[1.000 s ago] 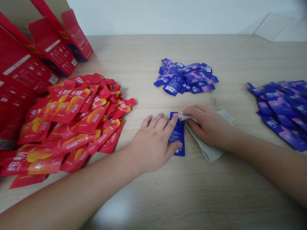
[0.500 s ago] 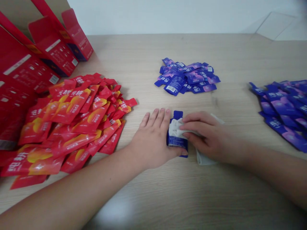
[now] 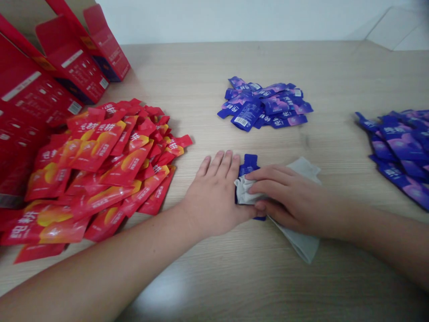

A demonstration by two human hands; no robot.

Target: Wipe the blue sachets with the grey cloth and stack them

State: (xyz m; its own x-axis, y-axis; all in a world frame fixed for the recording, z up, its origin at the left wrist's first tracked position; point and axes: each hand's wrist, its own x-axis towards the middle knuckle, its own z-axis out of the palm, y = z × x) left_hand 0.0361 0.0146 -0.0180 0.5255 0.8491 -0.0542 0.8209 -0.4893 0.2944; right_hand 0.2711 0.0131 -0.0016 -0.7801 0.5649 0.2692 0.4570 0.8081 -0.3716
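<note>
A single blue sachet (image 3: 248,164) lies flat on the wooden table (image 3: 234,277) in front of me. My left hand (image 3: 214,197) rests on the table against the sachet's left edge, fingers stretched flat, its thumb pressing the sachet's lower end. My right hand (image 3: 284,197) is closed on a white cloth (image 3: 303,237) and presses it onto the sachet, covering most of it. Only the sachet's top tab and a sliver of its lower edge show.
A big heap of red sachets (image 3: 100,170) fills the left side, with red cartons (image 3: 67,67) behind it. A small pile of blue sachets (image 3: 264,105) lies at centre back. Another blue pile (image 3: 398,152) sits at the right edge.
My right hand has rubbed the cloth leftward and down over the blue sachet. My left fingers slid off the sachet's top to lie beside it. The cloth's tail now trails toward me.
</note>
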